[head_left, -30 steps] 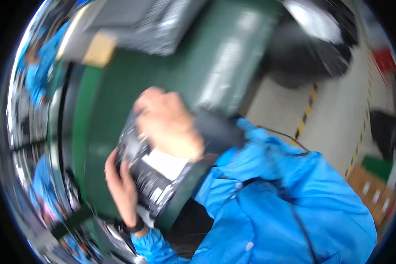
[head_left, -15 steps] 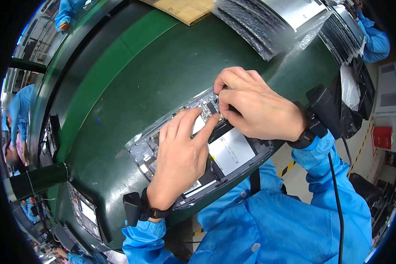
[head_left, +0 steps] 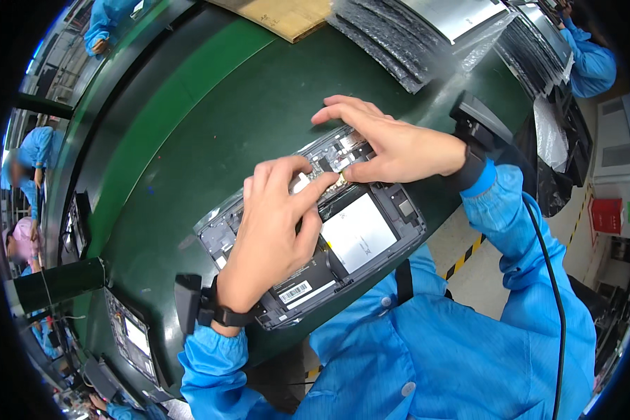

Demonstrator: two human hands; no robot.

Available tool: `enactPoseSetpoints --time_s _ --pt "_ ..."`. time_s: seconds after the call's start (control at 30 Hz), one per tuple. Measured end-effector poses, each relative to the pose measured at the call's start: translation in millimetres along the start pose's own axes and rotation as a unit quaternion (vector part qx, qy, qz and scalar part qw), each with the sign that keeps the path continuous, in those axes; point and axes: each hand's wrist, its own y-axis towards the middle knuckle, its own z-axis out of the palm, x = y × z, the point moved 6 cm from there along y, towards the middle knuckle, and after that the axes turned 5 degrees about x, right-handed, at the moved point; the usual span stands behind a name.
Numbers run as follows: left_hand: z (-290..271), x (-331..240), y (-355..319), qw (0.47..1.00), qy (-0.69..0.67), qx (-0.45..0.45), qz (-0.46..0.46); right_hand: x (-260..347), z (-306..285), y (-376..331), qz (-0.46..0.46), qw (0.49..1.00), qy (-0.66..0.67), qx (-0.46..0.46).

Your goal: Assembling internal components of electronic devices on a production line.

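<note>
An opened laptop base (head_left: 266,315) lies tilted across the green table in front of me, its inside facing up. A silver battery panel (head_left: 360,234) fills its near middle, and a circuit board (head_left: 332,155) runs along the far side. My left hand (head_left: 273,217) rests over the left half, index finger stretched to the board and thumb apart. My right hand (head_left: 399,145) reaches in from the right. Its thumb touches the board close to the left index fingertip, while the other fingers extend past the far edge. No tool shows in either hand.
Another opened laptop base (head_left: 131,336) lies at the left table edge. At the back are a brown cardboard sheet (head_left: 276,15) and stacked panels in bubble wrap (head_left: 388,45). A black cable (head_left: 554,294) hangs by my right arm. Several people in blue work nearby.
My right hand has opened from a pinch over the board, its fingers now stretching outward and the thumb on the board. My left hand stays over the laptop base, its index finger at the board.
</note>
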Motion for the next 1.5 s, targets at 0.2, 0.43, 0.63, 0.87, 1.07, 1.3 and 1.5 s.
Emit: enactPoseSetpoints --time_s 0.2,0.43,0.63,0.87,1.07,1.3,1.5 --pt "-1 -6 11 0.999 -0.033 0.014 -0.023 1 -2 4 0.025 0.997 -0.006 0.067" --pt "1 -2 1 1.0 -0.017 0.003 -0.003 6 0 13 0.032 0.994 0.009 0.106" --pt "7 -9 12 1.0 0.017 0.012 -0.015 -6 -1 12 0.028 0.995 -0.026 0.091" --pt "6 -11 14 0.998 0.031 0.033 -0.049 -10 10 3 0.012 0.999 0.039 -0.01" --pt "-44 -31 71 0.967 -0.224 -0.058 -0.108 73 -100 -90 -0.086 0.943 -0.106 -0.303" --pt "-9 -3 202 0.739 -0.663 0.004 -0.119 -147 -306 -125 0.118 0.816 -0.223 -0.521" --pt "-21 -3 208 0.739 -0.654 -0.064 -0.15 -111 -275 -106 0.157 0.821 -0.22 -0.502"
